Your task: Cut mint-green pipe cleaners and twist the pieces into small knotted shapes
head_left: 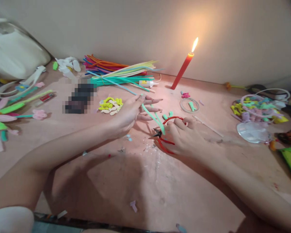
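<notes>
In the head view, a mint-green pipe cleaner [150,113] is bent into a loop, and my left hand [131,113] pinches its upper end between thumb and forefinger. The other fingers of that hand stretch out to the right. My right hand [186,134] is closed around red-handled scissors [165,149]. Their dark blades are parted and point left. The lower end of the pipe cleaner reaches my right fingertips, beside the scissors' pivot. Short green twisted pieces [167,115] lie just behind my right hand.
A lit red candle [183,71] stands tilted behind my hands. Pipe cleaner bundles [121,69] and a small glue bottle [146,83] lie at the back. Yellow and cream pieces [110,106] sit left, finished flowers [40,114] farther left. A colourful pile [259,106] and clear dish [252,132] are right.
</notes>
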A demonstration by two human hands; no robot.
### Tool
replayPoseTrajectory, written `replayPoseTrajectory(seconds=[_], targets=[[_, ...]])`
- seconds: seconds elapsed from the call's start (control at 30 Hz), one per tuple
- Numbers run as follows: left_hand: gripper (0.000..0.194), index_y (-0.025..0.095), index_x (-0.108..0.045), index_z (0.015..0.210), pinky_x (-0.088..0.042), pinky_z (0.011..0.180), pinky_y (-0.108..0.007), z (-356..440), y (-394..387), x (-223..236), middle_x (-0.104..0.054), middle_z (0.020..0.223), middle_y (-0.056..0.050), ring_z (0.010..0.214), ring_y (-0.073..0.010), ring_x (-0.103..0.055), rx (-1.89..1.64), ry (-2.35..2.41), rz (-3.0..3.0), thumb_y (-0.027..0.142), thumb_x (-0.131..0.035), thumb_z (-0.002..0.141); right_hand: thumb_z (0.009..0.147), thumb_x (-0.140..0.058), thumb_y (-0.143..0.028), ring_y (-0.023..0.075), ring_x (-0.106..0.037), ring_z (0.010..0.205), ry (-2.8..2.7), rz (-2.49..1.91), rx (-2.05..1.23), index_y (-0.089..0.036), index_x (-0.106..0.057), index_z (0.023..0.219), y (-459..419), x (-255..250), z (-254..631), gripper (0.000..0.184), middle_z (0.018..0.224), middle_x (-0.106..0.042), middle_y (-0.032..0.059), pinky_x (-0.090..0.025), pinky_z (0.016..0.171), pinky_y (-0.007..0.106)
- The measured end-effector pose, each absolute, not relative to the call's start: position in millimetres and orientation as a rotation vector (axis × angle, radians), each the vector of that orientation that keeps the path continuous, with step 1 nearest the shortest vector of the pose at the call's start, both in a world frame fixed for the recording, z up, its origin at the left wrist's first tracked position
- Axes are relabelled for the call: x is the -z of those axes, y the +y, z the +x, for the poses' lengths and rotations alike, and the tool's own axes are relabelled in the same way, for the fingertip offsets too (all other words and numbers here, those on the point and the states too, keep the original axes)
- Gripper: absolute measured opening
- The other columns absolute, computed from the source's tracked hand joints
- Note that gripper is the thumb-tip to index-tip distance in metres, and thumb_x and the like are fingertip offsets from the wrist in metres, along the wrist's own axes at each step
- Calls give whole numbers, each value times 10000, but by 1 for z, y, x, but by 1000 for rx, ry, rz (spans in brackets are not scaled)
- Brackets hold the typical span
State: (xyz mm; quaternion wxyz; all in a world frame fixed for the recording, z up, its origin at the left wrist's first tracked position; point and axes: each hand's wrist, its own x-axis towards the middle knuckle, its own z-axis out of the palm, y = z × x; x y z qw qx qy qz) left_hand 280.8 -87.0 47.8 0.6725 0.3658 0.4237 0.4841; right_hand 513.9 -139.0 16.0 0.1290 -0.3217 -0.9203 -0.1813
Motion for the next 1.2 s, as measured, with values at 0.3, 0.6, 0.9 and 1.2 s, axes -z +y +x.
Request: replayPoseTrajectory(seconds=[0.3,0.6,0.9,1.2], targets=[[222,160,-634,1079,-604,526,-155,269,-78,-42,-876,1214,-148,666,-132,-811,-1128,1073,1001,360,-625,1175,1100,-598,-571,381,-640,1056,-2687,-1074,213,-224,-720,1123,-129,-28,535,369,1060,-766,146,-424,996,577],[353,170,-646,901,-490,515,-150,264,-71,-38,-711,685,1,511,-91,-631,-1156,988,1144,390,-646,1176,1042,-596,-654,321,-734,968,-2534,-1104,-276,-204,-532,1211,-100,-24,562,486,1168,-787,147,-459,1043,571],[438,214,-613,893,-517,558,-146,286,-85,-25,-390,466,118,412,-82,-406,-1104,883,895,572,-693,1131,957,-731,-640,384,-766,1111,-2603,-1227,-486,-215,-631,1226,-117,-28,534,513,1288,-825,190,-552,947,492],[587,215,-500,862,-221,328,-137,294,-91,-14,-488,620,99,355,-28,-307,-1070,908,843,729,-703,1061,956,-715,-527,362,-789,1084,-2467,-1090,-738,-214,-513,1266,-116,-6,524,484,1223,-849,167,-466,1078,547]])
